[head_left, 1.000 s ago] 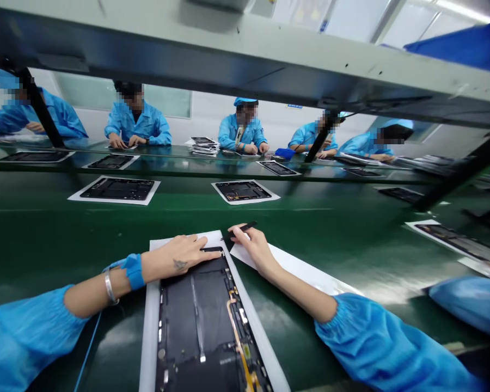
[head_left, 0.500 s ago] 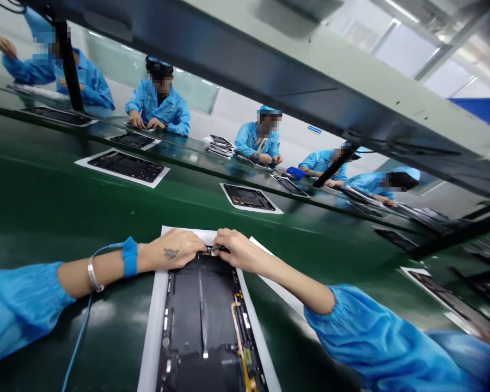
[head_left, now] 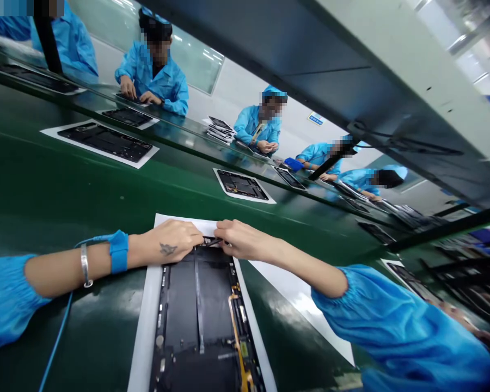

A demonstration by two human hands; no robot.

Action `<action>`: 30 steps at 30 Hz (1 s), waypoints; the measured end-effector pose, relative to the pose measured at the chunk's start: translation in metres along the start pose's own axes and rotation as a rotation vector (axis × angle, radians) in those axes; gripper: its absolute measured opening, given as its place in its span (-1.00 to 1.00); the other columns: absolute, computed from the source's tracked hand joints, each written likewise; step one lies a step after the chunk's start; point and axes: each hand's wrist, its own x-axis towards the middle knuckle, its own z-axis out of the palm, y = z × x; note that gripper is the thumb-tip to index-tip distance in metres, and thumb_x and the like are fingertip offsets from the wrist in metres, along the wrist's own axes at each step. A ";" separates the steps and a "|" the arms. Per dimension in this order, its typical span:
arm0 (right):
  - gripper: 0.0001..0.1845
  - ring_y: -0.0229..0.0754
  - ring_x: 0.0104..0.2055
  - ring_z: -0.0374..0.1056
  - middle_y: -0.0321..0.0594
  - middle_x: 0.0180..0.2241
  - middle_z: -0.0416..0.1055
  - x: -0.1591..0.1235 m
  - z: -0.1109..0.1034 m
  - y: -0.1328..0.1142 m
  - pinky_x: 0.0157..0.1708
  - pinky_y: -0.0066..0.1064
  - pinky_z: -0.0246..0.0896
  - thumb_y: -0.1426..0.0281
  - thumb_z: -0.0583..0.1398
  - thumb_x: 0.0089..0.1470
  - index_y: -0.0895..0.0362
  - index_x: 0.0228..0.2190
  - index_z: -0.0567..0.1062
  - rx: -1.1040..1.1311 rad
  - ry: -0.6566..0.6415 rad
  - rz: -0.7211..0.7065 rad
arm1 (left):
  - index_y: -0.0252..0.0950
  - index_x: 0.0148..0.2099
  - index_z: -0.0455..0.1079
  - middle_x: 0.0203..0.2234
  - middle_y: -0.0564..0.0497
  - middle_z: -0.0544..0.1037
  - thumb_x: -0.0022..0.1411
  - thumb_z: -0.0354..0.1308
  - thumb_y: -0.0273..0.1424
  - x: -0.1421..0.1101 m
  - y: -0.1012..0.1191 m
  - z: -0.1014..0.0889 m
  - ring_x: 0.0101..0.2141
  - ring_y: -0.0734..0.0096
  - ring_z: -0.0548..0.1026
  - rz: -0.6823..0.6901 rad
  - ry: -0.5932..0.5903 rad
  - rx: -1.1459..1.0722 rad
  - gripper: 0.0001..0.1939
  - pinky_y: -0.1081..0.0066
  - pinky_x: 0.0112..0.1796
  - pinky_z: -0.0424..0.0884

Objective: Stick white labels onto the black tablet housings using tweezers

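My left hand point(head_left: 167, 239) lies over the top end of a dark, opened tablet housing point(head_left: 196, 321), which has a gold flex cable and sits on a white sheet point(head_left: 145, 337). My right hand point(head_left: 245, 239) comes in from the other side and holds a slim black tool point(head_left: 214, 242), possibly tweezers. Its tip is at the housing's top edge, between my two hands. My fingers hide most of the tool and that edge. Whether my left hand holds anything there is hidden. A second white sheet point(head_left: 294, 299) lies under my right forearm.
The housing lies on a green conveyor belt point(head_left: 65, 185). Further housings on white sheets point(head_left: 106, 141) lie across it. Co-workers in blue smocks point(head_left: 153, 79) sit beyond a grey overhead shelf point(head_left: 310, 71). A blue cord point(head_left: 59, 332) runs from my left wrist strap point(head_left: 118, 251).
My right hand has moved left and brought the black tool down from above the paper to the housing's top edge, close to my left hand. The view has tilted.
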 end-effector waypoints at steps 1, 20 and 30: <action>-0.89 -0.18 -0.36 0.28 -0.14 -0.31 0.40 -0.005 0.004 0.005 -0.39 -0.38 0.06 0.59 0.16 0.13 0.20 -0.35 0.48 0.043 0.014 0.018 | -0.29 -0.15 0.46 -0.27 -0.05 0.60 0.26 0.04 -0.61 0.000 0.000 0.001 -0.19 0.26 0.54 0.010 -0.020 0.018 -0.78 0.37 -0.18 0.43; -0.67 -0.12 -0.23 0.36 -0.16 -0.29 0.39 -0.052 0.060 0.004 -0.22 -0.31 0.29 0.58 0.14 0.19 0.08 -0.09 0.58 0.447 0.533 0.092 | -0.33 -0.09 0.46 -0.21 -0.09 0.60 0.30 0.03 -0.61 0.001 0.003 -0.001 -0.19 0.20 0.53 0.053 -0.018 0.057 -0.77 0.30 -0.16 0.43; -0.70 -0.11 -0.18 0.37 -0.18 -0.30 0.45 -0.022 0.056 -0.005 -0.16 -0.31 0.27 0.70 0.16 0.08 0.13 -0.28 0.58 0.497 0.617 0.057 | -0.31 -0.09 0.47 -0.20 -0.03 0.59 0.37 -0.08 -0.62 0.001 -0.007 0.001 -0.18 0.29 0.47 -0.003 0.027 -0.139 -0.70 0.38 -0.15 0.39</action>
